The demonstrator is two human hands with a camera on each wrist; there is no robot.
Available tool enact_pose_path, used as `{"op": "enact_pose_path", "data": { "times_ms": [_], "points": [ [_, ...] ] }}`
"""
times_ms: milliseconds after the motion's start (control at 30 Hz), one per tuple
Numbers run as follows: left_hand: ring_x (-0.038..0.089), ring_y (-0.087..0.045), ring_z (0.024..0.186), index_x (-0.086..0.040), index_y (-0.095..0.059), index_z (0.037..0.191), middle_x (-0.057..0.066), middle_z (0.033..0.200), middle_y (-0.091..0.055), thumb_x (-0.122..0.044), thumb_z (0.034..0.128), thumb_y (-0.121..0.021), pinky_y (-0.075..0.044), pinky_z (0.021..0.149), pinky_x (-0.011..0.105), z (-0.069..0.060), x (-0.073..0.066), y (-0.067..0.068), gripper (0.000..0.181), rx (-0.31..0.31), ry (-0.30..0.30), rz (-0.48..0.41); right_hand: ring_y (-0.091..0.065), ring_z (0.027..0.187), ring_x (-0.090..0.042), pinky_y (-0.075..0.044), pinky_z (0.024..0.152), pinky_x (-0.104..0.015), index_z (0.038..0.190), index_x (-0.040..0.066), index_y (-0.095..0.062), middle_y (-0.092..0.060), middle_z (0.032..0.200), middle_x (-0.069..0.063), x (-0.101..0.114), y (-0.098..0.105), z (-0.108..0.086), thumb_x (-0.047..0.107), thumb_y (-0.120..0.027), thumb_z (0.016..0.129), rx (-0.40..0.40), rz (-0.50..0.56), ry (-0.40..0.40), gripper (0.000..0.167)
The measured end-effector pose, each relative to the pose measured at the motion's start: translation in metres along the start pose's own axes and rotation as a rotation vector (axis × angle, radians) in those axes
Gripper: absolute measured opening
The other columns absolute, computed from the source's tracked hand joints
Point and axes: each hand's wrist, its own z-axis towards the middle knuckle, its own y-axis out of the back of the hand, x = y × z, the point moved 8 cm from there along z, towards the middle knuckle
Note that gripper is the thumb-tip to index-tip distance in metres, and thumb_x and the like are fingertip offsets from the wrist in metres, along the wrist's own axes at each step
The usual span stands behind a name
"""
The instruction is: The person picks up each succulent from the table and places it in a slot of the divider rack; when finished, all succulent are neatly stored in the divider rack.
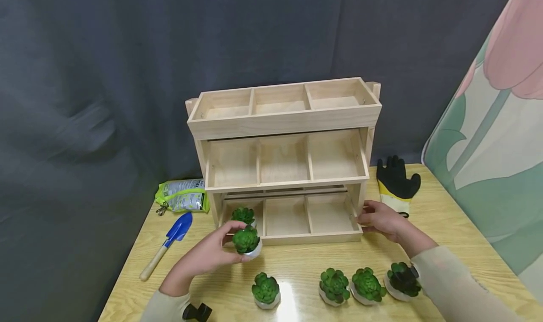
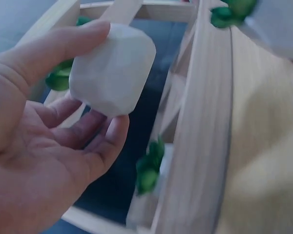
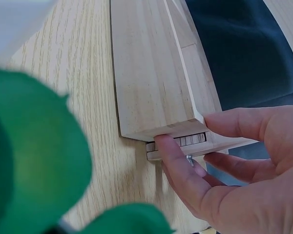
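My left hand [image 1: 209, 255] holds a small artificial succulent [image 1: 247, 239] in a white pot, just in front of the lower left compartment of a three-tier wooden shelf [image 1: 284, 124]. In the left wrist view, thumb and fingers grip the white faceted pot [image 2: 112, 70]. A second succulent [image 1: 243, 214] stands in that lower left compartment, partly hidden by the held one. At the bottom tier's right end is my right hand [image 1: 382, 220]. The right wrist view has its thumb and fingers pinching the wooden end corner [image 3: 185, 134], near a small metal screw [image 3: 190, 160].
Near the table's front are several more potted succulents: one left of centre [image 1: 266, 290], others to the right [image 1: 334, 286]. Left of the shelf lie a blue trowel [image 1: 179, 227] and a green-and-grey bag [image 1: 182, 195]. A black-and-yellow work glove [image 1: 396, 183] lies at right.
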Motion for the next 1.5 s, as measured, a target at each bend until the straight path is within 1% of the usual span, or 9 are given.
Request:
{"op": "enact_pose_path", "data": {
  "times_ms": [267, 400, 467, 633, 933, 1067, 1200, 1400, 1500],
  "points": [
    [0.032, -0.062, 0.131, -0.008, -0.050, 0.151, 0.015, 0.141, -0.064, -0.026, 0.0881, -0.089, -0.052, 0.111, 0.057, 0.037, -0.022, -0.004, 0.076, -0.034, -0.038, 0.023, -0.055, 0.140, -0.053, -0.059, 0.107, -0.056, 0.163, -0.015, -0.018, -0.038, 0.159, -0.042, 0.002, -0.003, 0.001, 0.007, -0.054, 0.107, -0.006, -0.010, 0.005, 0.070],
    [0.029, -0.064, 0.124, -0.006, -0.051, 0.150, 0.016, 0.139, -0.065, -0.022, 0.0870, -0.090, -0.053, 0.110, 0.055, 0.056, -0.029, -0.007, 0.076, -0.043, -0.059, 0.047, -0.055, 0.140, -0.054, -0.059, 0.106, -0.056, 0.162, -0.016, -0.018, -0.038, 0.158, -0.042, 0.003, -0.002, 0.001, 0.007, -0.055, 0.107, -0.005, -0.020, 0.006, 0.070],
    [0.027, -0.064, 0.120, -0.005, -0.051, 0.151, 0.016, 0.138, -0.065, -0.022, 0.0868, -0.089, -0.055, 0.105, 0.049, 0.065, -0.030, -0.009, 0.077, -0.036, -0.057, 0.061, -0.055, 0.140, -0.054, -0.059, 0.106, -0.057, 0.162, -0.016, -0.019, -0.038, 0.157, -0.042, 0.004, -0.002, 0.002, 0.007, -0.055, 0.107, -0.006, -0.019, 0.006, 0.070],
    [0.024, -0.065, 0.121, -0.005, -0.049, 0.155, 0.015, 0.140, -0.065, -0.026, 0.0874, -0.089, -0.056, 0.102, 0.038, 0.085, -0.028, -0.016, 0.082, -0.008, -0.028, 0.059, -0.053, 0.141, -0.055, -0.058, 0.107, -0.059, 0.162, -0.016, -0.018, -0.037, 0.157, -0.043, 0.004, -0.002, 0.002, 0.007, -0.054, 0.108, -0.004, -0.020, 0.006, 0.070],
    [0.022, -0.068, 0.120, -0.005, -0.049, 0.157, 0.012, 0.137, -0.069, -0.027, 0.0868, -0.089, -0.057, 0.108, 0.045, 0.118, -0.035, -0.030, 0.083, 0.020, -0.026, 0.142, -0.054, 0.140, -0.055, -0.058, 0.106, -0.058, 0.162, -0.017, -0.019, -0.037, 0.158, -0.043, 0.004, -0.001, 0.001, 0.008, -0.053, 0.108, -0.012, -0.029, 0.013, 0.068],
    [0.022, -0.068, 0.121, -0.006, -0.047, 0.157, 0.012, 0.137, -0.069, -0.028, 0.0861, -0.090, -0.056, 0.110, 0.046, 0.130, -0.033, -0.037, 0.086, 0.046, -0.006, 0.147, -0.054, 0.140, -0.055, -0.058, 0.106, -0.058, 0.162, -0.017, -0.019, -0.036, 0.158, -0.043, 0.003, -0.001, 0.001, 0.009, -0.053, 0.109, -0.017, -0.032, 0.011, 0.068],
    [0.024, -0.068, 0.124, -0.008, -0.047, 0.157, 0.011, 0.139, -0.068, -0.030, 0.0867, -0.090, -0.055, 0.111, 0.047, 0.139, -0.029, -0.045, 0.086, 0.070, 0.006, 0.190, -0.054, 0.140, -0.054, -0.058, 0.106, -0.058, 0.162, -0.017, -0.019, -0.036, 0.159, -0.042, 0.001, -0.001, 0.001, 0.008, -0.054, 0.109, -0.023, -0.028, 0.005, 0.068],
    [0.026, -0.068, 0.124, -0.008, -0.050, 0.154, 0.012, 0.138, -0.069, -0.035, 0.0877, -0.089, -0.055, 0.110, 0.045, 0.148, -0.024, -0.055, 0.082, 0.083, 0.018, 0.386, -0.054, 0.140, -0.053, -0.059, 0.106, -0.056, 0.161, -0.016, -0.020, -0.037, 0.158, -0.042, -0.001, -0.001, 0.001, 0.008, -0.055, 0.108, -0.028, -0.028, -0.006, 0.069],
    [0.026, -0.068, 0.122, -0.008, -0.052, 0.151, 0.012, 0.136, -0.070, -0.033, 0.0883, -0.089, -0.056, 0.108, 0.046, 0.149, -0.023, -0.058, 0.077, 0.079, 0.033, 0.441, -0.054, 0.140, -0.053, -0.058, 0.107, -0.057, 0.162, -0.016, -0.019, -0.036, 0.159, -0.042, 0.001, -0.001, 0.002, 0.009, -0.055, 0.107, -0.025, -0.034, -0.007, 0.070]
  ]
}}
